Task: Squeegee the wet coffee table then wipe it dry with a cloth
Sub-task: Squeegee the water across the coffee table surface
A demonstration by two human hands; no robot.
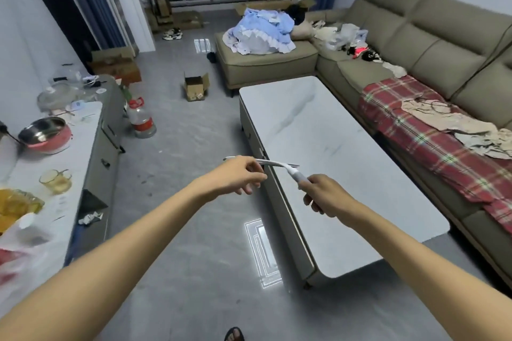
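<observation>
A long coffee table (318, 133) with a pale marble-look top stands right of centre, running away from me. I hold a white squeegee (279, 164) in the air over the table's near left edge. My right hand (324, 195) grips its handle. My left hand (239, 176) pinches the left part of the blade bar with curled fingers. No cloth for wiping can be told apart in view.
A grey-green sofa (432, 44) with a red plaid blanket (432, 144) and clothes runs along the table's right side. A low sideboard (91, 152) at left carries a pot, a cup and bags. A water jug (141, 119) and cardboard box (195, 87) stand on the tiled floor.
</observation>
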